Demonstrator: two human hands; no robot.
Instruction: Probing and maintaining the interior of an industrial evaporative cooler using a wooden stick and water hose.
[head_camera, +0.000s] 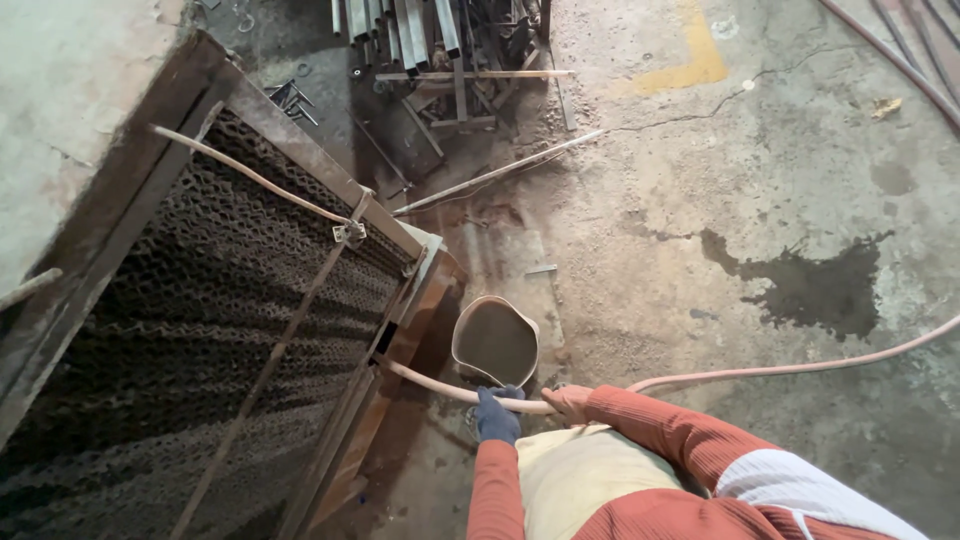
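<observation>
Two gloved hands, left hand (497, 416) and right hand (568, 401), grip one hose (800, 367).

Setting: a metal workshop or fabrication yard — rough, industrial. Bare concrete floor (800, 180), cracked, gritty, with a dark wet stain (815, 285) at right of the frame and a worn yellow paint mark (690, 60) at the top. Top centre: a heap of cut steel bars and angle offcuts (440, 50), with loose rods lying about it. Left half: a large rusty metal frame (330, 170) filled with dark honeycomb pad — a cooler-type panel. A pale hose (800, 368) trails across the floor from the right edge; a dented bucket (495, 342) of murky water stands at lower centre.
</observation>
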